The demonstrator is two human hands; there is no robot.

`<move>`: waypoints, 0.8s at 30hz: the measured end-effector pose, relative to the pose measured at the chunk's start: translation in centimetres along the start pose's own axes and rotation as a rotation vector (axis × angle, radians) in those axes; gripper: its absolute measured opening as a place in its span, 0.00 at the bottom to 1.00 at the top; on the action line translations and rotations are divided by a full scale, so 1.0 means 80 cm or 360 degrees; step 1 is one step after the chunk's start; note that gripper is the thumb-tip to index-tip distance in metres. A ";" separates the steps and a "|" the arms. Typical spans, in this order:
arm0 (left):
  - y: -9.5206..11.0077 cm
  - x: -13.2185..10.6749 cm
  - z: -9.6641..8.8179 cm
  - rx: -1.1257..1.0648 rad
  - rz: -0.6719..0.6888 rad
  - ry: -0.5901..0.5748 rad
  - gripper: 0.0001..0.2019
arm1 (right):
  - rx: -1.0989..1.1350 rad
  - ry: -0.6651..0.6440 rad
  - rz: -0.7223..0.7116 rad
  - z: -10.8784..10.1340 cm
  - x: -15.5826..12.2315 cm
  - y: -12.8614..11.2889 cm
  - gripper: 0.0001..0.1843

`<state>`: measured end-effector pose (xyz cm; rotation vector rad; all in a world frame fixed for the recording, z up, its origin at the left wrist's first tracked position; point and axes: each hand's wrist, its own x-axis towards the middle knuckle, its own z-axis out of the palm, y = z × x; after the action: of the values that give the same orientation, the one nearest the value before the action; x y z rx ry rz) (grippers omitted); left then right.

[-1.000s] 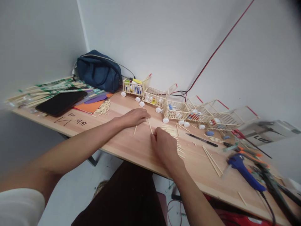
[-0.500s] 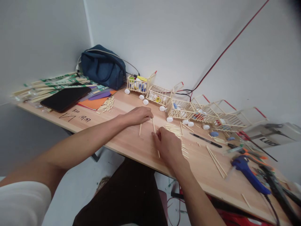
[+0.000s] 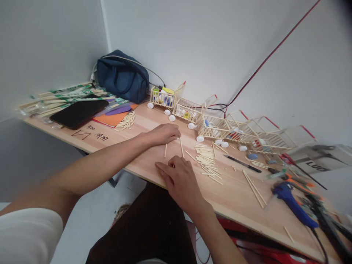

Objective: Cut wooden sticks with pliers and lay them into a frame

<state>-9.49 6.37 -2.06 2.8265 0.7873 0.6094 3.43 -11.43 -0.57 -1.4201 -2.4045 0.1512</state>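
My left hand (image 3: 166, 134) rests on the table with its fingers curled down together, pressing on the upper end of a thin wooden stick (image 3: 181, 147). A second thin stick (image 3: 165, 150) lies just below that hand, roughly parallel to the first. Nearer the table's front edge is my right hand (image 3: 181, 179), its index finger stretched out to the left and nothing visible in its grasp. It covers the table below the first stick. Beside it on the right, a loose pile of short sticks (image 3: 206, 159) spreads out, with one stick (image 3: 190, 156) lying apart.
Small stick-built carts (image 3: 213, 126) with white wheels line the wall side. A black pen (image 3: 242, 163), two longer sticks (image 3: 254, 189) and a blue glue gun (image 3: 295, 205) lie right. At left are a dark tablet (image 3: 79, 113), packaged sticks (image 3: 66, 96) and a blue bag (image 3: 122, 77).
My right hand has left the long stick and shifted left and toward the front edge, its index finger now extended. My left hand stays in place. The view has shifted slightly.
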 end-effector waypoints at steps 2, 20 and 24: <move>0.000 0.000 0.000 0.0008 -0.0001 -0.0004 0.12 | -0.0030 -0.0005 0.0007 -0.001 0.002 0.002 0.15; -0.002 -0.012 -0.030 -0.0007 -0.0117 0.0182 0.14 | 0.0003 0.0167 0.0258 -0.022 -0.029 0.037 0.14; -0.003 -0.037 -0.056 -0.0057 -0.0051 0.0046 0.18 | -0.0031 0.0240 0.0547 -0.022 -0.037 0.054 0.11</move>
<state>-13.80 5.18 0.88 2.7734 0.8162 0.6540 8.91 -11.99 -0.74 -1.7767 -2.0326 0.0994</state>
